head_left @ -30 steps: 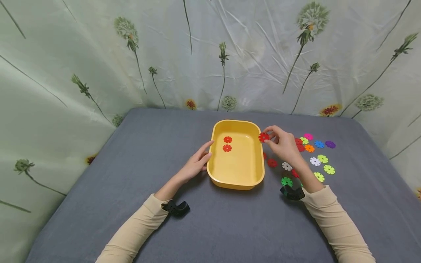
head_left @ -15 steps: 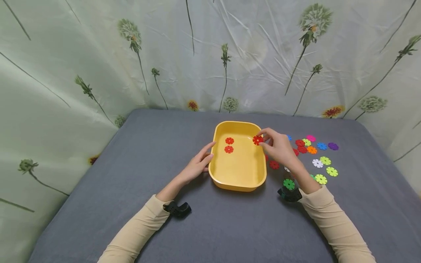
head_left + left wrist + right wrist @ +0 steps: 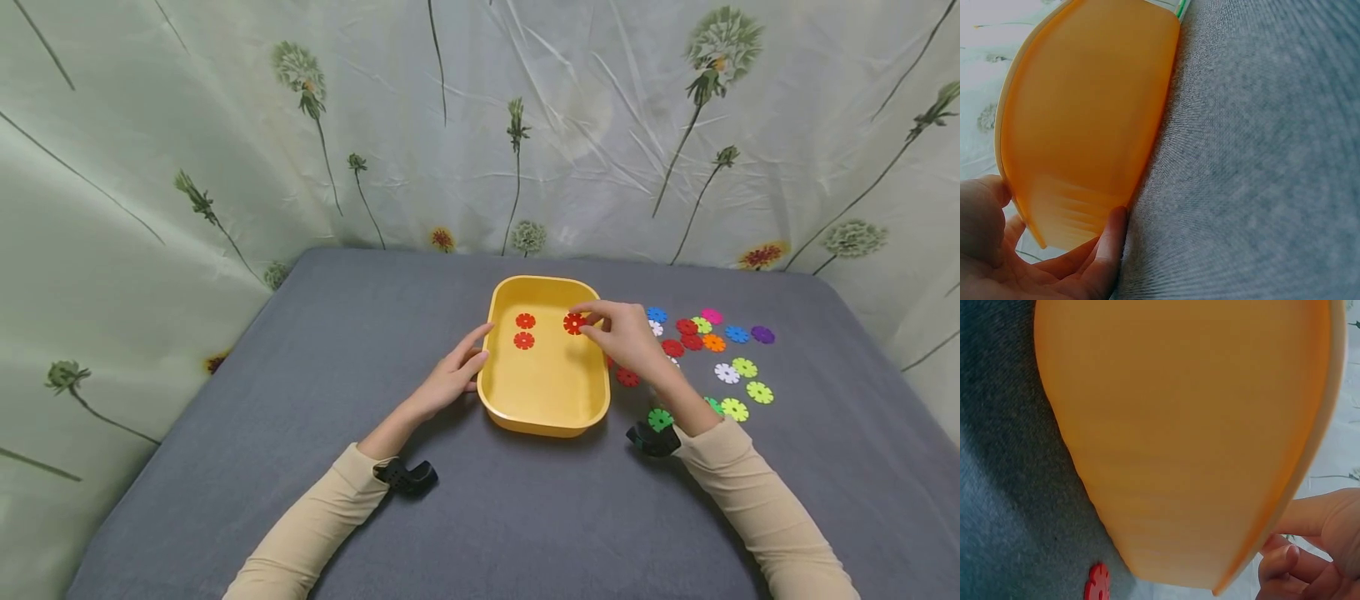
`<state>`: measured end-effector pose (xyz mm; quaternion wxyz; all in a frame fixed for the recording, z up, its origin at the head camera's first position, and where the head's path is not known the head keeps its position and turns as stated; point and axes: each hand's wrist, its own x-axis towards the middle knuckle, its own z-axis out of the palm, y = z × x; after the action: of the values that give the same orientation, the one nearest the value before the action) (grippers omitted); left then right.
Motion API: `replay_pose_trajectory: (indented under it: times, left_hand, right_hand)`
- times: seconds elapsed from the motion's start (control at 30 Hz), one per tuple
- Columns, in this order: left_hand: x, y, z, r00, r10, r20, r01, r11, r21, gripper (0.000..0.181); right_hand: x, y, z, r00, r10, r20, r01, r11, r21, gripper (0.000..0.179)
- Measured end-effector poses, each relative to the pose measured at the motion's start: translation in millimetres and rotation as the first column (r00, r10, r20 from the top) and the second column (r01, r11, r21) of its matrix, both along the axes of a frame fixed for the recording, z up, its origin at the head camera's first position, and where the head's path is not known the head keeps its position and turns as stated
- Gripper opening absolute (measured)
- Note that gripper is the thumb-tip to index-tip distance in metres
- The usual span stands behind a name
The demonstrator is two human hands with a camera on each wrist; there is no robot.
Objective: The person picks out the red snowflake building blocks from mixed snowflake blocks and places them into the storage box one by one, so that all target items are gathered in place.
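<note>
A yellow plastic tub (image 3: 543, 383) stands on the table in the head view. Two red interlocking snowflake discs (image 3: 525, 321) lie flat on its floor at the left. My left hand (image 3: 444, 383) rests against the tub's left side, fingers fairly straight; the left wrist view has fingers (image 3: 1110, 244) along the outer wall. Over the tub's right part, my right hand (image 3: 626, 337) pinches a third red snowflake disc (image 3: 574, 323) between thumb and fingers. In the right wrist view the tub's wall (image 3: 1179, 425) hides that disc; only part of the hand shows beyond the rim.
Right of the tub lie several more snowflake discs, among them a green disc (image 3: 660, 418), an orange disc (image 3: 714, 342), a purple disc (image 3: 762, 335) and a white disc (image 3: 726, 373). A flowered curtain (image 3: 420, 125) hangs behind the grey table (image 3: 360, 350).
My right hand has moved left with the red snowflake disc, from the tub's right rim to over its inside. The left hand keeps its place at the tub.
</note>
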<state>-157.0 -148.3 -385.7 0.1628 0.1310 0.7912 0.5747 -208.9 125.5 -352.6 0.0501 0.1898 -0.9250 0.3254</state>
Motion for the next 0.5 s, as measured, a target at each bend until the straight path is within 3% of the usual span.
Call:
replay_pose_trajectory:
  times: [0.37, 0.5]
  left_hand:
    - [-0.1, 0.7, 1.1, 1.000, -0.001, 0.006, 0.001, 1.000, -0.013, 0.053]
    - [-5.8, 0.4, -9.7, 1.000, 0.001, 0.006, -0.001, 1.000, -0.001, 0.053]
  right_hand:
    - [-2.4, -7.3, 2.0, 0.999, 0.022, 0.025, -0.022, 1.000, -0.003, 0.020]
    - [-3.2, -11.2, 3.0, 0.999, 0.040, 0.030, -0.041, 0.999, 0.018, 0.016]
